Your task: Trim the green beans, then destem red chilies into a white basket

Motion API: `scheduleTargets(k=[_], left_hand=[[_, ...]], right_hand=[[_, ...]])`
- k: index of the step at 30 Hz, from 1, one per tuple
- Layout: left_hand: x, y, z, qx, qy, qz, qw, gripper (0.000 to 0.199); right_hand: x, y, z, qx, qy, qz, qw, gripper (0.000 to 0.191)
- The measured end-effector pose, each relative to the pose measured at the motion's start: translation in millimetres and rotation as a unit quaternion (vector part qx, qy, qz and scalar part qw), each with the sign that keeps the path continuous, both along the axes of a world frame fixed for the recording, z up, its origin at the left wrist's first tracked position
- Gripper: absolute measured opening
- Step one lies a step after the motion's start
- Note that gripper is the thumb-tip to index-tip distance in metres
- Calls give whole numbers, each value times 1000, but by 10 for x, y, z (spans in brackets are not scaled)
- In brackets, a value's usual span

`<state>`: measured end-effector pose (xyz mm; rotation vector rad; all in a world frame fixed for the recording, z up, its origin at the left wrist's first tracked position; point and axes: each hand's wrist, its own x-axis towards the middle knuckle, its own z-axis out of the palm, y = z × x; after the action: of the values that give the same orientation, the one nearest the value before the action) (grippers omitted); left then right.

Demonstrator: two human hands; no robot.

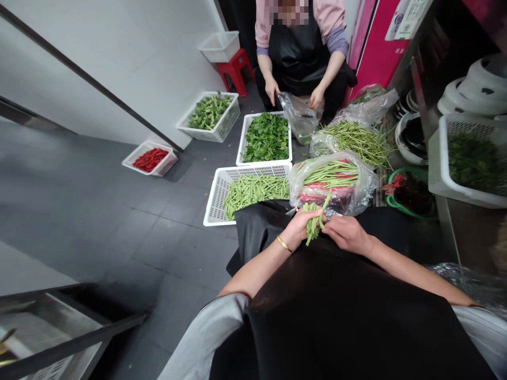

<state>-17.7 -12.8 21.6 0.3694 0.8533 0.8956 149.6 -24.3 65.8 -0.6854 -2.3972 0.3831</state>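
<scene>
The left hand (300,228) clutches beans (314,224) in curled fingers; the right hand (346,234) pinches them, fingers pressed together; a basket (253,170) sits at eleven o'clock.

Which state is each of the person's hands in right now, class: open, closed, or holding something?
Left hand: closed, holding a bunch of green beans.
Right hand: closed, fingers pinching the same bunch of green beans.

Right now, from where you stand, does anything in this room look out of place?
One thing stands out: the white basket of red chillies sits directly on the grey floor tiles, off by itself near the wall, apart from the white baskets of greens. Food set on a floor looks a little odd.
</scene>
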Motion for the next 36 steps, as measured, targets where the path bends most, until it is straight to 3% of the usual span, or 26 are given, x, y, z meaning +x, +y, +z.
scheduleTargets(k=[3,5,6,8,10,12,14,17,19,20,24,26,29,32,34,36], left_hand=[[64,24,-7,-12,-53,27,998,31],[64,50,-29,-29,-70,39,996,27],[44,66,-43,-32,-74,48,996,26],[-34,97,-68,-20,-75,69,995,28],[-130,114,-80,4,-79,70,994,32],[-198,106,-73,29,-86,23,996,35],[-214,74,-45,53,-83,-58,993,38],[-173,18,18,81,-57,-172,980,47],[-151,12,52,95,-45,-175,979,55],[-151,26,60,101,-41,-141,984,58],[-233,163,36,85,-20,101,991,51],[-297,222,12,82,-11,139,987,48],[-363,219,22,116,-12,45,992,49],[-368,143,93,150,1,-83,985,48],[-347,113,125,158,25,-121,980,46],[-330,137,100,148,43,-86,984,43]], right_hand=[[-56,130,104,-45,53,-134,989,34],[-74,194,169,-104,86,-172,976,36],[-70,198,191,-162,102,-167,967,37],[-28,148,191,-332,117,-92,931,40],[51,73,120,-499,93,25,861,42],[141,65,-1,-582,69,67,807,38],[210,168,-114,-599,115,1,793,37],[246,436,-179,-578,242,-89,774,52],[229,569,-167,-547,284,-115,779,43],[212,600,-161,-525,298,-132,786,39],[155,533,-215,-424,341,-229,807,36],[167,485,-237,-377,284,-260,842,34],[243,544,-155,-272,153,-277,909,42],[342,731,0,-214,13,-162,963,44],[382,823,61,-246,-91,-44,964,43],[379,812,64,-269,-148,-4,952,47]])
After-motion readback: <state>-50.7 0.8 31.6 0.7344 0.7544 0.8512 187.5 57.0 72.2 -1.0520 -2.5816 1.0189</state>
